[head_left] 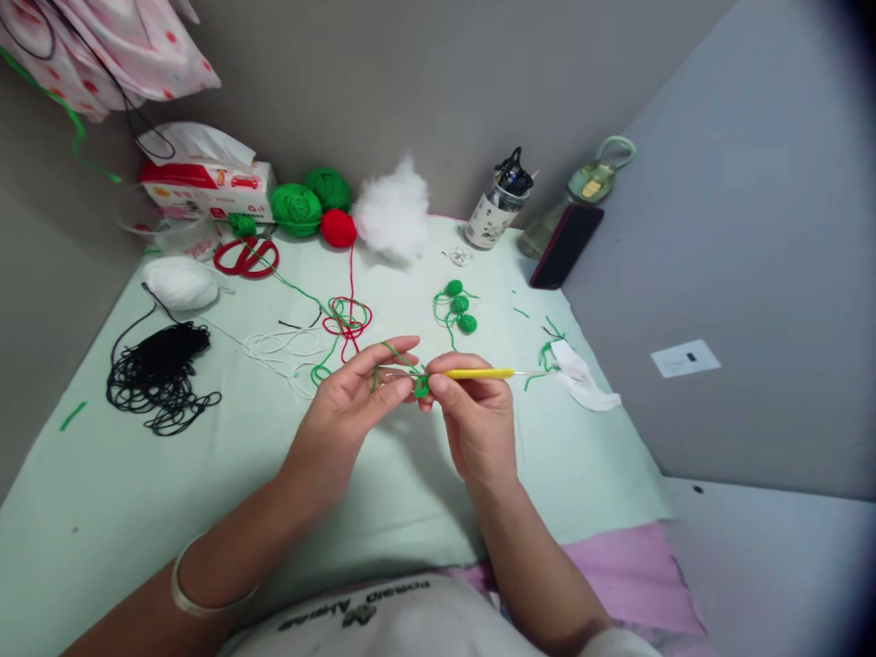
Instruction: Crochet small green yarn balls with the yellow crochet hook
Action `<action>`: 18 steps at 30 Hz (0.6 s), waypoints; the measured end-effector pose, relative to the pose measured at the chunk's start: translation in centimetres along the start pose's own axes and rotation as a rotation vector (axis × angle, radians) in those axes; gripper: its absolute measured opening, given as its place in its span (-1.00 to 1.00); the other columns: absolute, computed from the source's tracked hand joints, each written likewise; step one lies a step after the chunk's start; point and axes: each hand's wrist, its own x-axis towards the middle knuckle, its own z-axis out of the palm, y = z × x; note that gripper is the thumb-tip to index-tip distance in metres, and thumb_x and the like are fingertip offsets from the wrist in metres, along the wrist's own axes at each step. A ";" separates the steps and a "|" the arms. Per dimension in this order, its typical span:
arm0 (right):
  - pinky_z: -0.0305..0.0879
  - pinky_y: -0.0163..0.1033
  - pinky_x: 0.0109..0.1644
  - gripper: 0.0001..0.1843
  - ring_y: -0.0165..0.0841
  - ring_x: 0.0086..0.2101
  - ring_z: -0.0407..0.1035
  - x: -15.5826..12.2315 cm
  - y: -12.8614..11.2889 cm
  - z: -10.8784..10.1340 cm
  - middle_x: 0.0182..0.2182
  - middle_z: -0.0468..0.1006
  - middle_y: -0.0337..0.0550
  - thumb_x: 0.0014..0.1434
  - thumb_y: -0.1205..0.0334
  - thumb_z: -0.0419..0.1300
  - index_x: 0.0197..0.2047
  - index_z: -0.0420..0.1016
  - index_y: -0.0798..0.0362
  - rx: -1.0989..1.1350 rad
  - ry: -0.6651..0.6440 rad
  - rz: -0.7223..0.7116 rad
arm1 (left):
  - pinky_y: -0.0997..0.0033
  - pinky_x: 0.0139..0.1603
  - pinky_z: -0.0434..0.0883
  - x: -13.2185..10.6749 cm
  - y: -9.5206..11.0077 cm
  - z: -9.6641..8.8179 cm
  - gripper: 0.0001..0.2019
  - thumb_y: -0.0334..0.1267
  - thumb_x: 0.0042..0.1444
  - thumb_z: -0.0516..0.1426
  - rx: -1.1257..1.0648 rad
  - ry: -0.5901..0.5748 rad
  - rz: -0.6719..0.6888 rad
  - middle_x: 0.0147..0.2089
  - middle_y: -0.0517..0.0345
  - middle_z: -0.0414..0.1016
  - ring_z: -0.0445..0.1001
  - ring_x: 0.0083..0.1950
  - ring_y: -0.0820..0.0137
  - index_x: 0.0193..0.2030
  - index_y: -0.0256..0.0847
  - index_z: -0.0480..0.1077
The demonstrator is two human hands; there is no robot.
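My right hand (479, 411) is closed around a crochet hook (479, 373) with a yellow handle, its metal tip pointing left. Between the thumb and fingers of my left hand (366, 388) is a small piece of green crochet work (422, 387), held at the hook. Green yarn runs over the left fingers, and the hook's shaft passes close to them. Just beyond my hands lie three small green crocheted balls (459, 304) with loose tails. A loose tangle of red and green yarn (347, 316) rests past my left fingertips.
Behind stand green yarn balls (297, 210), a red yarn ball (338, 228), white stuffing (393, 214), a tissue box (212, 190), a pen jar (494, 214), a bottle (544, 228) and a phone (568, 246). Red-handled scissors (246, 259), white yarn (180, 283) and black yarn (161, 365) lie left.
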 end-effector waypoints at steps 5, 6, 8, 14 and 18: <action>0.40 -0.34 -0.44 -0.90 -0.48 -0.54 0.41 0.2 -0.2 0.2 -0.50 0.57 -0.34 0.07 0.24 0.47 -0.32 0.67 -0.03 0.088 0.013 0.055 | 0.37 -0.03 0.47 0.4 0.0 0.2 -0.76 -0.30 0.22 0.31 -0.061 -0.040 -0.003 -0.13 0.18 0.62 0.57 -0.22 0.42 0.03 -0.07 0.63; 0.40 -0.34 -0.44 -0.90 -0.49 -0.55 0.41 0.2 -0.2 0.3 -0.50 0.57 -0.34 0.07 0.24 0.48 -0.32 0.67 -0.04 0.099 0.011 0.057 | 0.38 -0.05 0.48 0.5 -0.2 0.2 -0.76 -0.31 0.21 0.32 -0.068 -0.052 0.007 -0.17 0.20 0.61 0.57 -0.24 0.43 0.02 -0.06 0.64; 0.41 -0.35 -0.41 -0.90 -0.50 -0.54 0.42 0.2 -0.2 0.3 -0.49 0.58 -0.35 0.08 0.24 0.48 -0.31 0.68 -0.05 0.111 0.001 0.064 | 0.40 -0.09 0.48 0.7 -0.5 0.2 -0.77 -0.32 0.20 0.33 -0.065 -0.058 0.033 -0.25 0.25 0.57 0.56 -0.26 0.45 0.00 -0.05 0.64; 0.42 -0.35 -0.31 -0.85 -0.48 -0.43 0.46 -0.1 0.0 0.0 -0.36 0.62 -0.31 0.09 0.29 0.49 -0.25 0.68 -0.09 0.029 -0.026 0.052 | 0.50 -0.11 0.44 0.9 -0.6 -0.1 -0.76 -0.35 0.23 0.31 0.071 -0.016 0.122 -0.29 0.30 0.50 0.51 -0.23 0.49 0.01 -0.02 0.61; 0.34 -0.38 -0.36 -0.83 -0.51 -0.45 0.41 -0.1 0.1 0.0 -0.41 0.58 -0.34 0.06 0.32 0.50 -0.30 0.64 -0.06 0.034 -0.020 0.072 | 0.55 -0.07 0.41 0.8 -0.4 -0.2 -0.75 -0.37 0.23 0.29 0.129 0.017 0.149 -0.28 0.29 0.50 0.48 -0.17 0.49 0.02 -0.01 0.61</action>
